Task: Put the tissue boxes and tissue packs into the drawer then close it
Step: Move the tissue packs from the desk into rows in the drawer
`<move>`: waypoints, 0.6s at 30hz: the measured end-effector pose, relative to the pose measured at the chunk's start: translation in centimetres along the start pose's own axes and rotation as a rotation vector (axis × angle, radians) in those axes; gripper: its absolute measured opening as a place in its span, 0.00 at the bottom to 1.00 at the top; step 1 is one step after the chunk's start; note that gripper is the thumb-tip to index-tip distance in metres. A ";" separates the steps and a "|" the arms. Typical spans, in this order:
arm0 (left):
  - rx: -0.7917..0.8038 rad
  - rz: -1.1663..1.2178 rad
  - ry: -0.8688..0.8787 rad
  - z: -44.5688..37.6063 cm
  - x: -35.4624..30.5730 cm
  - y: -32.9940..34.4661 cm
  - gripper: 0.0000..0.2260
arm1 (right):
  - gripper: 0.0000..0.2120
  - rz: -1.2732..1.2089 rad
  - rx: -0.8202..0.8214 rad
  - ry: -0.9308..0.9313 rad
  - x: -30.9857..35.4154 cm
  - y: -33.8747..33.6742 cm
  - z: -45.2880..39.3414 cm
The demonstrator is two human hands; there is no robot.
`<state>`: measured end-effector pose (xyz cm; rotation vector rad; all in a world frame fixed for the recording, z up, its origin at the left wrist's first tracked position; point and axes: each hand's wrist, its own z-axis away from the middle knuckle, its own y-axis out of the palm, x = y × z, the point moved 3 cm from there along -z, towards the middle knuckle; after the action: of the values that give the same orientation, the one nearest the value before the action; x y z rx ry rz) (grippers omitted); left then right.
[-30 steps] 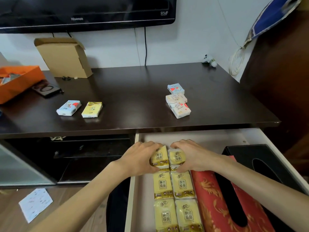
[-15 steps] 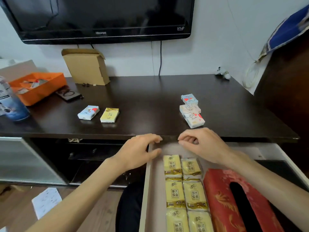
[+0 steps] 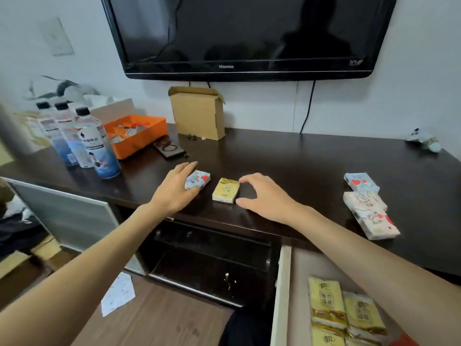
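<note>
A blue heart-print tissue pack (image 3: 200,179) and a yellow tissue pack (image 3: 226,191) lie side by side on the dark cabinet top (image 3: 287,166). My left hand (image 3: 174,189) is spread around the blue pack, index finger along its far edge and thumb at its near corner. The pack lies flat. My right hand (image 3: 264,198) hovers open just right of the yellow pack, thumb and fingers apart. Two more patterned packs (image 3: 361,182) (image 3: 371,216) lie at the right. The open drawer (image 3: 282,290) at bottom right holds several yellow packs (image 3: 326,303) and a red tissue box corner (image 3: 404,340).
Three water bottles (image 3: 97,146) stand at the left beside an orange tray (image 3: 139,136). A black device (image 3: 169,147) and a cardboard box (image 3: 197,113) sit behind the packs, under a wall TV (image 3: 249,33). A paper sheet (image 3: 117,293) lies on the floor.
Both hands left the yellow packs in the drawer, rose over the cabinet edge and moved left to the two packs on top. The view swung up and left.
</note>
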<state>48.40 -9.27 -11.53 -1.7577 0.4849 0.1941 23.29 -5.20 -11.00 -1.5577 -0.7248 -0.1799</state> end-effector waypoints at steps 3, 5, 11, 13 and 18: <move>0.120 -0.040 -0.023 -1.0 0.9 1.3 0.30 | 0.38 0.015 0.037 0.032 1.0 1.4 -2.7; 0.157 -0.082 -0.022 -1.0 0.9 2.0 0.27 | 0.42 0.012 0.089 0.059 1.4 2.3 -3.9; 0.102 -0.089 0.018 -0.1 -0.5 2.2 0.19 | 0.37 0.136 0.095 0.029 1.4 3.2 -4.4; 0.096 -0.080 0.038 0.5 -1.1 2.2 0.19 | 0.35 0.199 0.069 0.019 0.7 2.5 -3.5; 0.079 0.075 0.052 2.3 -2.7 3.3 0.16 | 0.38 0.470 0.062 0.078 -2.2 0.0 -0.5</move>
<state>44.86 -7.04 -13.97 -1.6723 0.5888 0.1800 21.73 -6.35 -12.07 -1.6080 -0.2862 0.1297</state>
